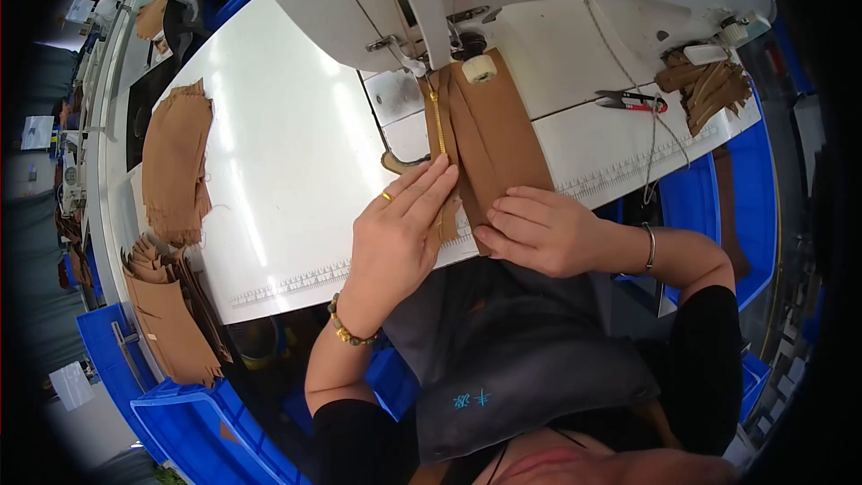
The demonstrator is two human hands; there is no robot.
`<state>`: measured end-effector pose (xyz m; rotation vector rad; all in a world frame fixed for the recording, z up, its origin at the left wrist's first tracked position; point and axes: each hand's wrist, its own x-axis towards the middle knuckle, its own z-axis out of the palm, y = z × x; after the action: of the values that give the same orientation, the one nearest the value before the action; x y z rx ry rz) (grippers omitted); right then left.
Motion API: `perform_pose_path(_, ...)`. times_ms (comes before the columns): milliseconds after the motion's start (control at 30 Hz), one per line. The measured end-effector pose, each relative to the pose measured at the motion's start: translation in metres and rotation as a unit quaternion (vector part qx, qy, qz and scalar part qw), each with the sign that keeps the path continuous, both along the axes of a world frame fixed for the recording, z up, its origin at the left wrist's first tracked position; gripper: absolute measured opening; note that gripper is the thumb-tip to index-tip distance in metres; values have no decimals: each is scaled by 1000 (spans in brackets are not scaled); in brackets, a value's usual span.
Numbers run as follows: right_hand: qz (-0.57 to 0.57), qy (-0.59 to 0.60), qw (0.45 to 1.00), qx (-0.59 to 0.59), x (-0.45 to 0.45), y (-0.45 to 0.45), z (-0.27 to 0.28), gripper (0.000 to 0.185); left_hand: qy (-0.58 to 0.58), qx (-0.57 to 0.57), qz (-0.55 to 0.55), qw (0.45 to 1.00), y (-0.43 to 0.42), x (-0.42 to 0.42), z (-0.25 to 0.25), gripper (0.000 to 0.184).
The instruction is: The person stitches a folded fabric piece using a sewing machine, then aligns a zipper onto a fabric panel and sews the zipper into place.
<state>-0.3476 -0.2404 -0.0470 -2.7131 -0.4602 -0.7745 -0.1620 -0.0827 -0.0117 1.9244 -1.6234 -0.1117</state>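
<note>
Below sewing machine (pixel 341 9) head, gold-toothed zipper (pixel 438 121) alongside brown fabric panel (pixel 514 135). Seam judged partway: zipper's far end near needle, visible length on operator's side, probably unsewn; stitches too small to tell. Left hand (pixel 395 224): fingers together, pressed on zipper. Right hand (pixel 548 233): fingers together on panel; pinch cannot be told.

i see the left hand (pixel 401 220) stretched forward, back uppermost, fingers close together and nearly straight, the left forearm (pixel 338 361) behind it. the right hand (pixel 544 231) points inward, fingers gently bent, the right forearm (pixel 684 257) angled out sideways.
</note>
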Motion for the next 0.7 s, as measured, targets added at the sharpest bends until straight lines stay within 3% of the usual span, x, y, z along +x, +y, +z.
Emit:
perform_pose_path(67, 10, -68, 998, -8, 1, 4, -6, 20, -34, -18, 9, 999, 5, -6, -4, 50)
perform_pose_path(167, 22, -77, 997, -1, 1, 7, -5, 13, -85, -49, 29, 995, 10, -21, -14, 48)
perform_pose_path(333, 18, -82, 996, 14, 0, 9, -5, 13, -148, -75, 57, 984, 2, -41, -24, 43)
perform_pose_path(700, 8, -100, 995, 26, 0, 13, -10, 14, -153, -72, 75, 983, 1, -45, -20, 42)
